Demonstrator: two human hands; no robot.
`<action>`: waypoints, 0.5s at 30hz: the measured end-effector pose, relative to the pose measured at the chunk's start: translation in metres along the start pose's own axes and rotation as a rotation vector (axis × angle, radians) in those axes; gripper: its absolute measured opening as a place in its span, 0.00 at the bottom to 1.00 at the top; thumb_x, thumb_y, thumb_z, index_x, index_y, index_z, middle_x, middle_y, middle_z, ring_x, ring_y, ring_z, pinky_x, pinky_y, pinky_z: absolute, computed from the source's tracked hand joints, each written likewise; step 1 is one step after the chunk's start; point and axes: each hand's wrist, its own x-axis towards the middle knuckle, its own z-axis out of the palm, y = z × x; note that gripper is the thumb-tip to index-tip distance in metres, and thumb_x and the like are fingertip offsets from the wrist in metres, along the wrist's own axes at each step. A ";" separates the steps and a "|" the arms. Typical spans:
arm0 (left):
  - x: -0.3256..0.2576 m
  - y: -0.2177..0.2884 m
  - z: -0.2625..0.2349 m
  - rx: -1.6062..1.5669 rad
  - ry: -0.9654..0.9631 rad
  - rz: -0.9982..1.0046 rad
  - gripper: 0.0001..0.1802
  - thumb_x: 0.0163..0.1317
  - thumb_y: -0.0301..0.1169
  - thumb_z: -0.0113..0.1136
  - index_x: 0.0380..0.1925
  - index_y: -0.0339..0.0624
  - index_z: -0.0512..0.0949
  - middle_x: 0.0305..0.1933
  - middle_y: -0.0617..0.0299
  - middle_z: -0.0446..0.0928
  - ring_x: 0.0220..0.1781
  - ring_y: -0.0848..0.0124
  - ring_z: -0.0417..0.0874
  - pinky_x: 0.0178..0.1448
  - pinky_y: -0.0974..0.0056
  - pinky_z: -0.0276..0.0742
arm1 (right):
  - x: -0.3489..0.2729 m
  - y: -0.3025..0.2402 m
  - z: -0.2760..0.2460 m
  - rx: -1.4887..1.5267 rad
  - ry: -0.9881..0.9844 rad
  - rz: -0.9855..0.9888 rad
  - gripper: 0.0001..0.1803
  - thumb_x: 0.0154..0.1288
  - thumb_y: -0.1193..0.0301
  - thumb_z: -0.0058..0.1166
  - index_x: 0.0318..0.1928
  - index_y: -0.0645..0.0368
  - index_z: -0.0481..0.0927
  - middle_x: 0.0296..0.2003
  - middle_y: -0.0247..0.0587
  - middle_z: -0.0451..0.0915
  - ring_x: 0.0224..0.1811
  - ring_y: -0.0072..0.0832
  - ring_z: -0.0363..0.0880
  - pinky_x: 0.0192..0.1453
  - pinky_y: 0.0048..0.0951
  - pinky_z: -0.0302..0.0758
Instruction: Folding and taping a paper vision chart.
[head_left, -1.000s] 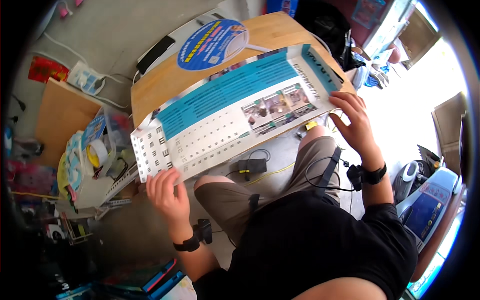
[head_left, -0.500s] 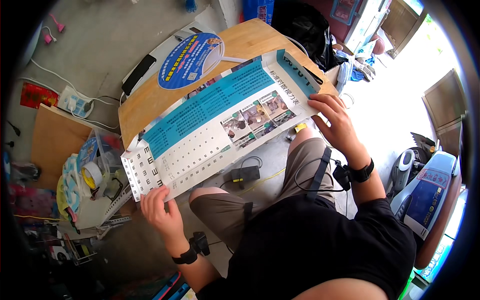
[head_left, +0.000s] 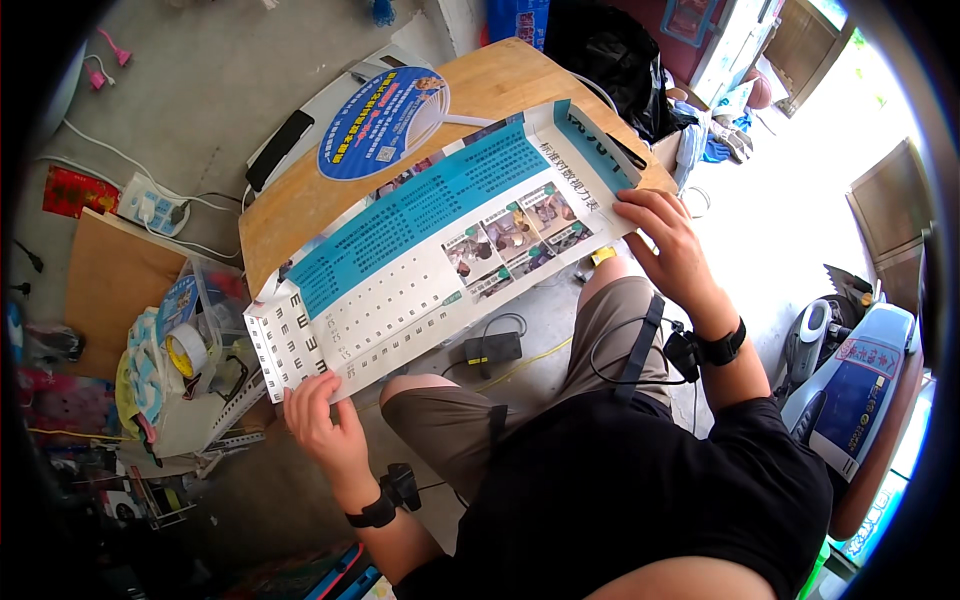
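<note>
A long white and teal eye chart (head_left: 400, 320), creased into folds along its sides and ends, rests slantwise over the near edge of the wooden table (head_left: 490, 72). My left hand (head_left: 322, 425) pinches its near left corner, thumb on top, where rows of letter-like symbols are printed. At the opposite end my right hand (head_left: 665, 235) grips the near right corner, fingers over the turned-up end flap. Behind the chart a blue hand fan (head_left: 375, 115) with a white handle lies on the table.
A black phone (head_left: 280, 150) lies at the table's left edge. To the left are a power strip (head_left: 150, 207) with cables and a clear bin (head_left: 215, 300) holding tape. A black adapter (head_left: 492, 348) sits on the floor below the chart. Black bags (head_left: 605, 60) stand behind.
</note>
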 end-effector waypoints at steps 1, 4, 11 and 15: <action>0.000 0.000 0.000 -0.001 -0.001 -0.001 0.08 0.54 0.20 0.59 0.35 0.41 0.78 0.43 0.60 0.82 0.49 0.60 0.80 0.69 0.48 0.64 | 0.000 0.000 0.000 -0.002 -0.002 0.003 0.18 0.56 0.78 0.58 0.50 0.59 0.79 0.51 0.43 0.78 0.53 0.43 0.74 0.59 0.40 0.70; 0.000 0.001 0.000 -0.005 0.001 -0.003 0.08 0.55 0.20 0.59 0.35 0.41 0.77 0.42 0.60 0.82 0.49 0.60 0.80 0.69 0.48 0.64 | 0.000 0.000 0.000 -0.002 -0.006 0.004 0.18 0.56 0.78 0.58 0.50 0.59 0.79 0.51 0.43 0.78 0.53 0.43 0.74 0.59 0.40 0.70; 0.000 0.000 0.000 -0.008 0.006 -0.002 0.08 0.55 0.21 0.59 0.35 0.41 0.77 0.42 0.60 0.82 0.49 0.60 0.81 0.69 0.48 0.65 | 0.000 0.001 0.001 -0.008 -0.006 0.003 0.19 0.55 0.79 0.57 0.50 0.59 0.79 0.51 0.43 0.78 0.53 0.43 0.74 0.59 0.40 0.70; -0.001 -0.001 0.000 -0.007 0.002 -0.008 0.07 0.55 0.21 0.59 0.35 0.41 0.78 0.43 0.60 0.82 0.49 0.60 0.81 0.69 0.48 0.65 | 0.001 0.000 0.002 -0.013 0.001 0.004 0.19 0.55 0.79 0.58 0.50 0.59 0.79 0.51 0.43 0.78 0.53 0.42 0.74 0.59 0.41 0.70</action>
